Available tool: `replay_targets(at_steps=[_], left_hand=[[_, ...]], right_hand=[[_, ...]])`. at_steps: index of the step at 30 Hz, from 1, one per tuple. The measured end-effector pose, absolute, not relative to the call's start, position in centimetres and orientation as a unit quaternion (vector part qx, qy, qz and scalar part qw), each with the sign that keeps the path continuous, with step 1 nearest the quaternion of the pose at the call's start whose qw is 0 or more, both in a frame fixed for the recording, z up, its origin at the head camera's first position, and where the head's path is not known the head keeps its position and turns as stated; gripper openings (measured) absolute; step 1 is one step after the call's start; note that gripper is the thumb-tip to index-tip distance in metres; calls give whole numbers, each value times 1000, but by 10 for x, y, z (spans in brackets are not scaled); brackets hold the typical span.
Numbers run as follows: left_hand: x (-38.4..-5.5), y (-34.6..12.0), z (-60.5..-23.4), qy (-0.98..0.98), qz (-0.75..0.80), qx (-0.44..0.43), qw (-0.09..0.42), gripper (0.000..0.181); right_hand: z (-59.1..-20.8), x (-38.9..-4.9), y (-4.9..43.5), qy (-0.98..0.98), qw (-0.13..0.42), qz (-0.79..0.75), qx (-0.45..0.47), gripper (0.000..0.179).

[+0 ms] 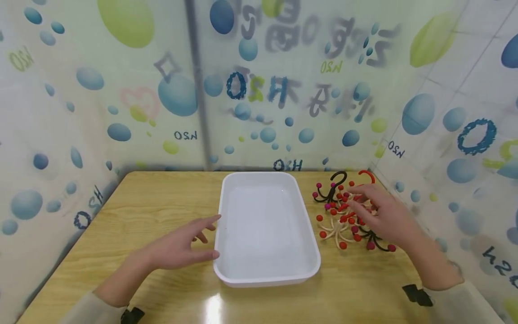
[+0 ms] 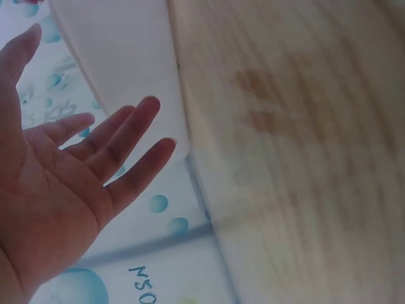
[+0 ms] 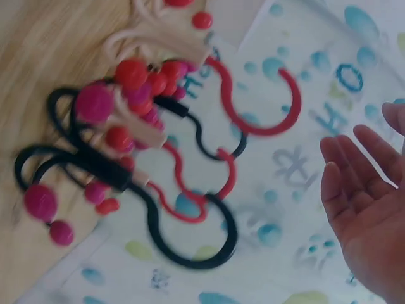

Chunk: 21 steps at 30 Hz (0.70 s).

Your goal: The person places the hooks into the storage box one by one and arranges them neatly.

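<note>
My left hand [image 1: 182, 245] is spread, fingertips right at the left rim of a white plastic tray [image 1: 267, 282]. The left wrist view shows that palm [image 2: 57, 190] with nothing in it. To the right of the tray lies a pile of claw-shaped hook hangers with ball-tipped arms. Some, like the black hanger [image 3: 104, 171], carry magenta balls; others, like the cream hanger [image 1: 339, 228], have red balls and a red hook [image 3: 262, 131]. Over this pile hovers my right hand [image 1: 382, 211], fingers loosely bent; the right wrist view shows it apart from the hooks and holding nothing.
Everything stands on a wood-grain table [image 1: 174, 193]. A patterned wall [image 1: 259, 135] rises behind the table's far edge, with more patterned walls at the left and right sides. Inside the tray only its white floor shows.
</note>
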<state>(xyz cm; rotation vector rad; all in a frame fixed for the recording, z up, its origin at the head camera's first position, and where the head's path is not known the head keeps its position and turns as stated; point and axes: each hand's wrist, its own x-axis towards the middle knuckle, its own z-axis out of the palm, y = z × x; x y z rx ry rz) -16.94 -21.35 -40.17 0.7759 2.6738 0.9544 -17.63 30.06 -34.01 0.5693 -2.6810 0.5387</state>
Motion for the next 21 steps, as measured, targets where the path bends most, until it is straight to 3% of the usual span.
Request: replay_targets(at_steps=[5, 21], left_hand=[[-169, -216, -412, 889, 337, 283, 124, 94], [-163, -218, -419, 888, 326, 291, 145, 101]], right_hand=[[-341, -179, 337, -951, 155, 200, 178, 26], [-381, -176, 415, -962, 115, 243, 57, 36]])
